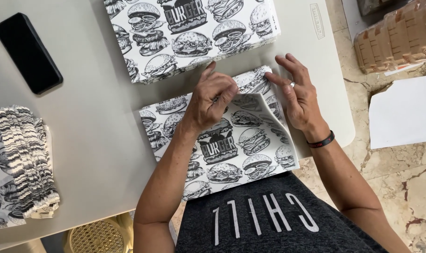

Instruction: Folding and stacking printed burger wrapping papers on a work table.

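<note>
**Head view: hands folding the top corner of a printed paper sheet**

The left hand (212, 99) pinched the turned-over corner of a white paper sheet printed with black burger drawings (243, 150), which lay at the near edge of the grey table (96, 140). The right hand (297, 96) lay open, fingers spread and fingertips pressing the fold's far edge. It seemed a fold was being formed, so the crease would need flattening under steady pressure. A stack of the same printed sheets (189, 33) sat just beyond, a fanned pile of folded printed papers (25, 159) lay well to the left, and a black phone (28, 52) rested near the far corner.
</note>
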